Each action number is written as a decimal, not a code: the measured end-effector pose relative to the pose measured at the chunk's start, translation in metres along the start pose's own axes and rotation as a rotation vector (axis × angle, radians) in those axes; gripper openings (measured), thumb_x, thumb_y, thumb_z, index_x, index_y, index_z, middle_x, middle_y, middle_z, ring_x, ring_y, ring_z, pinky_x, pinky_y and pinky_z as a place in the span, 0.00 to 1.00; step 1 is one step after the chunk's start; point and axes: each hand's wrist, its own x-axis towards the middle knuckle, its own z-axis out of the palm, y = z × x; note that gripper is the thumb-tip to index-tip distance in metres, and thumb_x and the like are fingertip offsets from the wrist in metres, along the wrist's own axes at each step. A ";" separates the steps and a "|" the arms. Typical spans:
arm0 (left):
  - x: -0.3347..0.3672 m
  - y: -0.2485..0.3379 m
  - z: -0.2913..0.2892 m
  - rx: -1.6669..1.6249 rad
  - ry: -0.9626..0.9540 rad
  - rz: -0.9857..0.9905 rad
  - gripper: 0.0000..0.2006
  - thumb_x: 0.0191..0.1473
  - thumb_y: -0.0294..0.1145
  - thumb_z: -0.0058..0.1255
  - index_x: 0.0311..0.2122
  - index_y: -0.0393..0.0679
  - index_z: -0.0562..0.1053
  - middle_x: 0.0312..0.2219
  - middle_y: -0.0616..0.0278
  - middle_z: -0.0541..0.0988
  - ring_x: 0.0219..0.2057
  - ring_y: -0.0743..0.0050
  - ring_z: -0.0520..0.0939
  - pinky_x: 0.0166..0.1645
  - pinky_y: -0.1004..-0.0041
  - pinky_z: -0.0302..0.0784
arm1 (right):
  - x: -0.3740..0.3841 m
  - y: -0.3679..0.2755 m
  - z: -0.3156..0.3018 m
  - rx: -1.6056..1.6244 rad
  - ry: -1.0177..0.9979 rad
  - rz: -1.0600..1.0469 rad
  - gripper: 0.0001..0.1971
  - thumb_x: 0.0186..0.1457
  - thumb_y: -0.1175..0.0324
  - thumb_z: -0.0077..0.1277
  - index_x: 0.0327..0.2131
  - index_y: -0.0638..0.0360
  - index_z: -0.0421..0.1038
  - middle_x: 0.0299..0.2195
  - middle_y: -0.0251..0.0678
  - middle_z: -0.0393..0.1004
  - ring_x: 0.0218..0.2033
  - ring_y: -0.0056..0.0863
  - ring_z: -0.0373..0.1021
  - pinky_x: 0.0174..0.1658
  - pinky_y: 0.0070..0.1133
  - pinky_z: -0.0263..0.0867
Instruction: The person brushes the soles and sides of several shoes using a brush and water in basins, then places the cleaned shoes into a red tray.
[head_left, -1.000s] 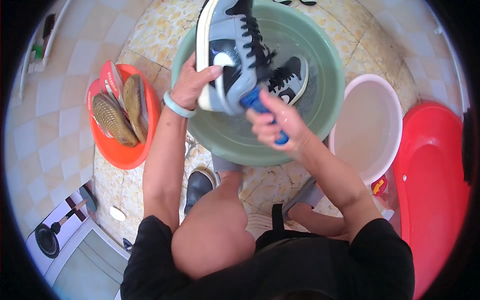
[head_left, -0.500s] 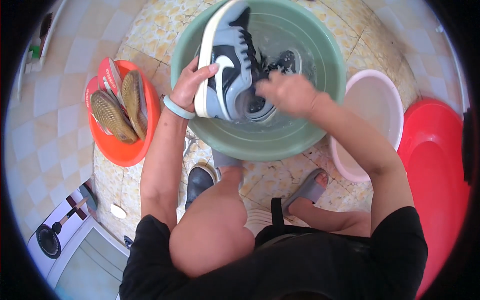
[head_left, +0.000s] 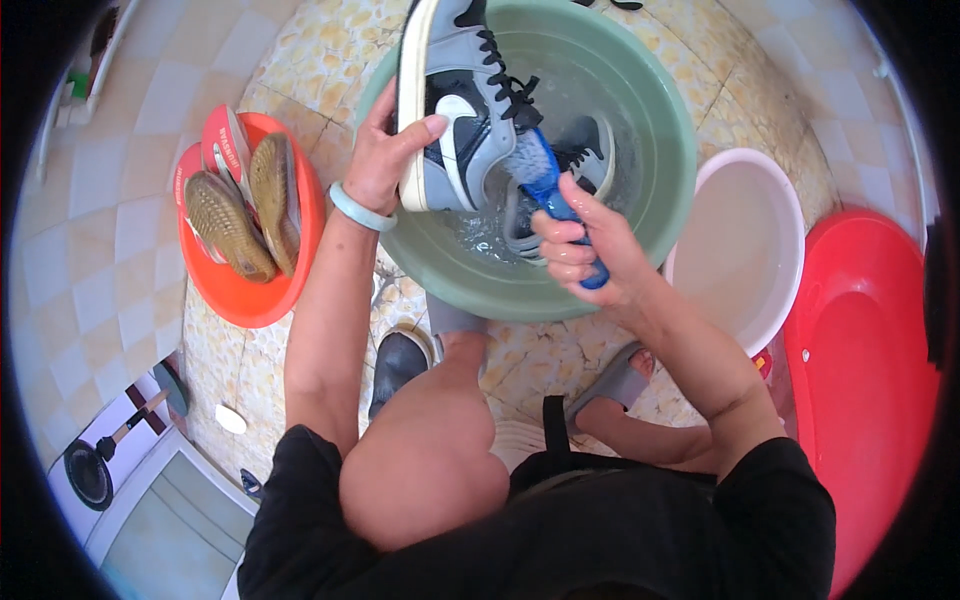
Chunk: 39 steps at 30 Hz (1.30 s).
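Well, brush in right hand

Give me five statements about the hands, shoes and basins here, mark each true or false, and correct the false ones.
1. The left hand holds a grey-and-black sneaker. True.
2. The right hand is empty. False: it grips a blue brush.
3. The green basin contains no shoe. False: a second sneaker is in it.
4. Tan soles face up in the orange basin. True.
5. The pale pink basin stands left of the green one. False: it stands to the right.
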 end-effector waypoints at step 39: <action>-0.003 -0.038 -0.001 -0.162 0.422 0.061 0.23 0.44 0.28 0.56 0.45 0.33 0.64 0.34 0.58 0.74 0.34 0.72 0.76 0.39 0.74 0.72 | 0.070 0.021 0.021 -1.499 0.335 -0.773 0.20 0.57 0.64 0.42 0.53 0.51 0.61 0.26 0.53 0.72 0.30 0.49 0.71 0.35 0.35 0.65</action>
